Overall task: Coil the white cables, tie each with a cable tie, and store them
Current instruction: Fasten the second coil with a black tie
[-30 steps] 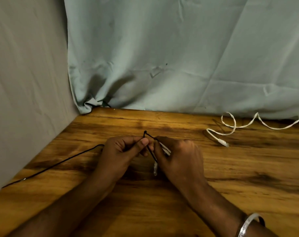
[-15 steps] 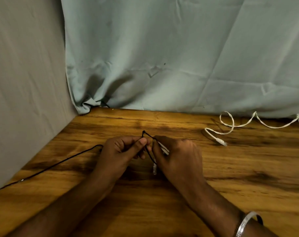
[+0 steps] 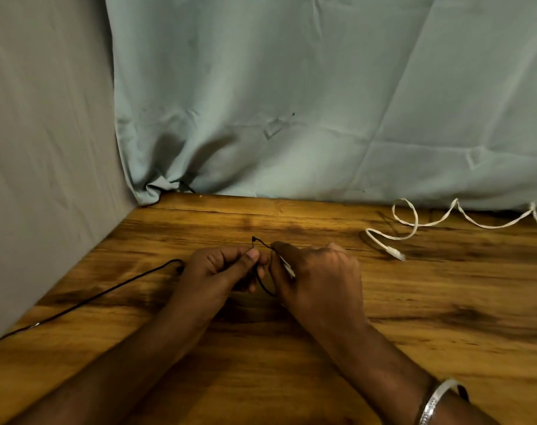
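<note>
My two hands meet at the middle of the wooden table (image 3: 291,363). My right hand (image 3: 319,277) grips a small bundle of white cable (image 3: 289,268), mostly hidden under its fingers. A thin black cable tie (image 3: 262,243) loops around that bundle. My left hand (image 3: 218,271) pinches the tie's tail between thumb and forefinger, and the tie's small head sticks up just above my fingers. A second white cable (image 3: 414,222) lies loose and wavy at the back right, its plug end pointing toward me.
A thin black cord (image 3: 101,292) runs from behind my left hand toward the table's left front edge. A pale green cloth (image 3: 322,102) hangs along the back and a grey cloth (image 3: 40,148) along the left side.
The white plug end that hung below my hands is now out of sight under my right hand. The tie's loop looks a little lower. Both hands stay in place.
</note>
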The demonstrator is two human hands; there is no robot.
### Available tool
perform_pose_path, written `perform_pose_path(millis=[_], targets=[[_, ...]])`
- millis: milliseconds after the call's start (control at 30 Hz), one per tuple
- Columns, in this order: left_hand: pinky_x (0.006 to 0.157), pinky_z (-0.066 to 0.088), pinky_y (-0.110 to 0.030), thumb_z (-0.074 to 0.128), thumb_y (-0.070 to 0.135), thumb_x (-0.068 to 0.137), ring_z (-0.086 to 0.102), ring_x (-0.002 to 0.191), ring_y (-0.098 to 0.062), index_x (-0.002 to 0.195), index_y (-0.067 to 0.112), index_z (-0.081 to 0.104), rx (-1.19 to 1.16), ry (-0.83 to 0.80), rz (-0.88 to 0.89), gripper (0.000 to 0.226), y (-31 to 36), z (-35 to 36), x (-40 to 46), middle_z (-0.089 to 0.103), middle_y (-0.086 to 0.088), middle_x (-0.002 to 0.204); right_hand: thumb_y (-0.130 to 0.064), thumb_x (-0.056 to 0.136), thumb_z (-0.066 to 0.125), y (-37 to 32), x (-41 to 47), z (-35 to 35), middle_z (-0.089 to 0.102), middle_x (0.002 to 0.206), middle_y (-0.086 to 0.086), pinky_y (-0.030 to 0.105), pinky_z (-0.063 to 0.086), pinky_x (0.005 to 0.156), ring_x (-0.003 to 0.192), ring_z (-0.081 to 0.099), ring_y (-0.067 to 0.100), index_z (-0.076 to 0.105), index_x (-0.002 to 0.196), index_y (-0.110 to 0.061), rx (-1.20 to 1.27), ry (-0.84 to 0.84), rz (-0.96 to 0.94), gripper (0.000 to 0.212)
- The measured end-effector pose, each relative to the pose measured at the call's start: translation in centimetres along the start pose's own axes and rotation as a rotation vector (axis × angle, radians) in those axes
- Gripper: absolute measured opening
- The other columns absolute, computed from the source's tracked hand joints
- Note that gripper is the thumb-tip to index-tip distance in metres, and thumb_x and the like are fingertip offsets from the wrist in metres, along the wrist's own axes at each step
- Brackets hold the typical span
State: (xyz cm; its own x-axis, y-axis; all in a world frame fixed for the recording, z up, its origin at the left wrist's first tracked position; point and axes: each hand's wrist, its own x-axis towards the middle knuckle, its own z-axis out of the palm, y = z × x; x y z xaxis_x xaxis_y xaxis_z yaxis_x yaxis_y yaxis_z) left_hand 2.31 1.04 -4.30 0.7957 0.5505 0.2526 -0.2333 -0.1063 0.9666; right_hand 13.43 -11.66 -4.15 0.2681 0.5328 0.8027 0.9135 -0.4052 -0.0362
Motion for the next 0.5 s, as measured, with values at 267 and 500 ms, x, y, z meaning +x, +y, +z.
perform_pose_path(millis=[267, 500], targets=[[0.062, 0.051, -0.021, 0.055, 0.015, 0.099, 0.059, 0.065, -0.02, 0.091, 0.002, 0.074, 0.101, 0.047, 0.003, 0.025, 0.09, -0.15, -0.07, 0.066, -0.007, 0.072, -0.031, 0.092, 0.065, 0.49, 0.13, 0.09, 0.065, 0.054, -0.003, 0.028, 0.045, 0.058, 0.045, 0.059, 0.022, 0.078, 0.087, -0.023, -0.016, -0.045, -0.026, 0.017], [0.061, 0.047, -0.017, 0.06, 0.023, 0.099, 0.064, 0.063, -0.004, 0.081, 0.023, 0.074, 0.547, 0.139, 0.134, 0.023, -0.23, -0.49, -0.18, 0.07, 0.009, 0.069, -0.033, 0.092, 0.065, 0.46, 0.24, -0.13, 0.067, 0.056, -0.002, 0.025, 0.037, 0.055, 0.047, 0.061, 0.023, 0.079, 0.089, -0.023, 0.033, -0.037, 0.027, 0.018]])
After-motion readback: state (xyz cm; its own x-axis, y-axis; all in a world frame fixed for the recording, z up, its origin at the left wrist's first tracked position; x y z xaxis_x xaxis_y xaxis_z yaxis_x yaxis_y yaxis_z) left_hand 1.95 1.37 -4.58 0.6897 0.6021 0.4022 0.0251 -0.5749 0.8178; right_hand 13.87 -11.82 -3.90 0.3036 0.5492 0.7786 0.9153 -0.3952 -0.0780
